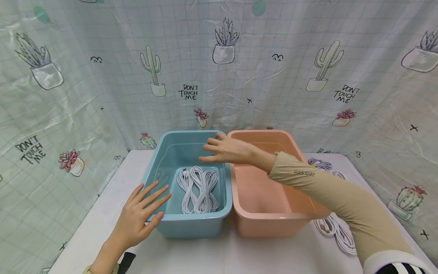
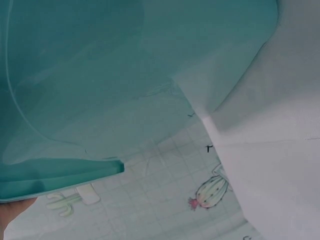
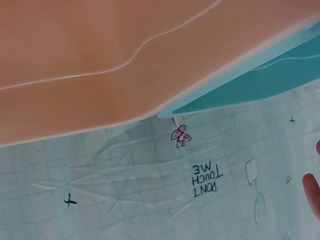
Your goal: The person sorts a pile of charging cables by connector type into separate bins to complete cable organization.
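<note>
In the head view, bundles of white cable lie side by side on the floor of a blue plastic bin. My left hand is at that bin's near left corner, fingers spread over the rim. Over the bin's right rear part hovers my right hand, its fingers loosely bent and nothing held in them. Part of the left hand shows below the bin's edge in the left wrist view. Just the fingertips appear at the right border of the right wrist view.
An orange bin stands against the blue one, partly under my right forearm. Right of it, a purple cable bundle and white cable bundles lie on the white table. A cactus-print curtain encloses the back and sides.
</note>
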`<state>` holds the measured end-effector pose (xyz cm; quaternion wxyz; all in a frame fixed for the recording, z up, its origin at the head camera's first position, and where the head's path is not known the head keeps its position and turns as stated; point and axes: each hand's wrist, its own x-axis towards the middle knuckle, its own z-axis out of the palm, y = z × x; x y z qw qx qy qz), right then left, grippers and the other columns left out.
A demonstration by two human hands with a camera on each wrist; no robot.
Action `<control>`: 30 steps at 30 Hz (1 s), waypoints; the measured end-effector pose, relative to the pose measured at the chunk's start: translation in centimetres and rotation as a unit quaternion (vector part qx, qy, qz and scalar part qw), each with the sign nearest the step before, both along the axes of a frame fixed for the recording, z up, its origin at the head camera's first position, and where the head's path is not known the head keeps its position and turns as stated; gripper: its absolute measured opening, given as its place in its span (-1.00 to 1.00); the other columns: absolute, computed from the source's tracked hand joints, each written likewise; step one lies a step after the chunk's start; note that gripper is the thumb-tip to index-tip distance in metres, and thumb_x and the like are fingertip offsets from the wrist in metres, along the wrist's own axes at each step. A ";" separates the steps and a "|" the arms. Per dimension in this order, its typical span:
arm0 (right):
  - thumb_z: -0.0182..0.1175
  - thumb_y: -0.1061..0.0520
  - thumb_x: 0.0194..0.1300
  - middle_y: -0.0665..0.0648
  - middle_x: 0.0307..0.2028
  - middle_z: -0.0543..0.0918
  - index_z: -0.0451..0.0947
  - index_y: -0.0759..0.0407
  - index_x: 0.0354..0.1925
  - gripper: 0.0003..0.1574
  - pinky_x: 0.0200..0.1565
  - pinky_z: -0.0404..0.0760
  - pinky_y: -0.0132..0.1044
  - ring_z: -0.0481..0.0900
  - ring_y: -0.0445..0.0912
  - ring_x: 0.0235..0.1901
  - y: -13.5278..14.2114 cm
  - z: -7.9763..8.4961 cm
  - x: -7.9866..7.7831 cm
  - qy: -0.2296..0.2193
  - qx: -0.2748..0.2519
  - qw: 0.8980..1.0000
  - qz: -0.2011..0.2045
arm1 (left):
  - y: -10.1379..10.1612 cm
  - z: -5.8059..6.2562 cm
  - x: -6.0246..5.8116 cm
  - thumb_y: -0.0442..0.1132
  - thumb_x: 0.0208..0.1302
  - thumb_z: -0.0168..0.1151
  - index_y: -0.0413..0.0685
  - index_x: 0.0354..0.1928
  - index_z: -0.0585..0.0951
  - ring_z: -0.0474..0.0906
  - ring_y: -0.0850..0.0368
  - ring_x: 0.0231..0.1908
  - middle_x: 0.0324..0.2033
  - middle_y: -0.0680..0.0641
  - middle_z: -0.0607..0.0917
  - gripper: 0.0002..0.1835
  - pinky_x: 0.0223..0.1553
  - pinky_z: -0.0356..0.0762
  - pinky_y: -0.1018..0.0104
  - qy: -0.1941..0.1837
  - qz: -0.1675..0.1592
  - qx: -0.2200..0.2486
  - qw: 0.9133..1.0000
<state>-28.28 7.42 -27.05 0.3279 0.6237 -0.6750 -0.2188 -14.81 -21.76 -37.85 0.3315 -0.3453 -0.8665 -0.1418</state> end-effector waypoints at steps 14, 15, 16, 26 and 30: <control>0.16 0.38 0.06 0.06 -0.16 0.47 0.36 -0.11 0.00 -0.41 -0.19 0.41 -0.22 0.40 -0.06 -0.20 4.1 0.4 0.4 -0.035 -0.046 0.998 -0.040 | 0.3 0.0 -0.1 0.08 0.33 -0.24 0.09 0.08 0.52 0.28 -0.04 0.22 0.09 -0.02 0.53 -0.54 0.35 -0.11 0.12 0.028 -0.011 0.017 0.999; 0.17 0.39 0.04 0.07 -0.15 0.47 0.38 -0.12 0.02 -0.39 -0.18 0.42 -0.20 0.41 -0.06 -0.17 4.4 0.5 0.6 -0.042 -0.046 0.997 -0.050 | 0.3 0.0 -0.1 0.08 0.33 -0.25 0.09 0.08 0.52 0.28 -0.04 0.22 0.09 -0.02 0.53 -0.54 0.35 -0.12 0.13 0.028 -0.010 0.017 0.999; 0.18 0.39 0.04 0.07 -0.14 0.48 0.39 -0.12 0.03 -0.37 -0.17 0.42 -0.19 0.41 -0.05 -0.14 4.8 0.6 0.7 -0.049 -0.047 0.996 -0.062 | 0.3 0.0 -0.1 0.08 0.33 -0.25 0.09 0.08 0.52 0.28 -0.04 0.22 0.09 -0.02 0.53 -0.54 0.35 -0.13 0.14 0.027 -0.010 0.017 0.999; 0.24 0.21 0.05 0.06 -0.14 0.54 0.42 -0.08 0.03 -0.47 -0.21 0.42 -0.21 0.44 -0.05 -0.18 7.9 1.3 1.1 -0.050 -0.117 0.988 -0.091 | 0.3 0.0 -0.1 0.06 0.32 -0.21 0.08 0.07 0.52 0.29 -0.05 0.20 0.08 -0.03 0.54 -0.56 0.36 -0.14 0.15 0.027 -0.012 0.021 0.999; 0.29 0.16 -0.02 0.04 -0.15 0.55 0.41 -0.12 0.03 -0.41 -0.22 0.45 -0.22 0.46 -0.06 -0.17 9.2 1.0 1.1 -0.045 -0.145 0.984 -0.098 | 0.4 0.0 -0.1 0.08 0.33 -0.24 0.08 0.06 0.53 0.29 -0.05 0.20 0.08 -0.03 0.54 -0.54 0.36 -0.13 0.15 0.029 -0.012 0.022 0.999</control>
